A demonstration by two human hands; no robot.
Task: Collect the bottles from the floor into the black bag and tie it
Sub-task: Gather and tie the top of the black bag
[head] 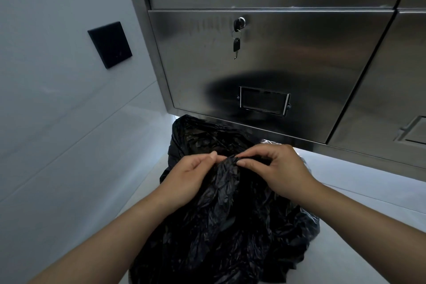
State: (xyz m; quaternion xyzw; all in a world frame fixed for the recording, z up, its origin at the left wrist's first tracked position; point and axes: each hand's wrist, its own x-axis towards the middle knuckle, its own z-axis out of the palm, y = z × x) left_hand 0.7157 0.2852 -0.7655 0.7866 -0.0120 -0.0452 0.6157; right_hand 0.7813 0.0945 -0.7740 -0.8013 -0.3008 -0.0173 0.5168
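Observation:
A crumpled black bag (221, 226) lies on the pale floor below me, bulging and filling the lower middle of the head view. Its top is gathered into a bunch between my hands. My left hand (191, 173) pinches the gathered plastic from the left with thumb and fingers. My right hand (274, 168) pinches it from the right, fingertips almost touching the left hand's. A bit of clear plastic (302, 157) shows just behind my right hand; I cannot tell whether it is a bottle. No other bottles are in sight.
A stainless steel cabinet (288, 57) stands right behind the bag, with a key (236, 45) hanging from its lock and a label holder (264, 100) below. A white wall with a black square plate (110, 45) is at the left. Pale floor (368, 191) extends to the right.

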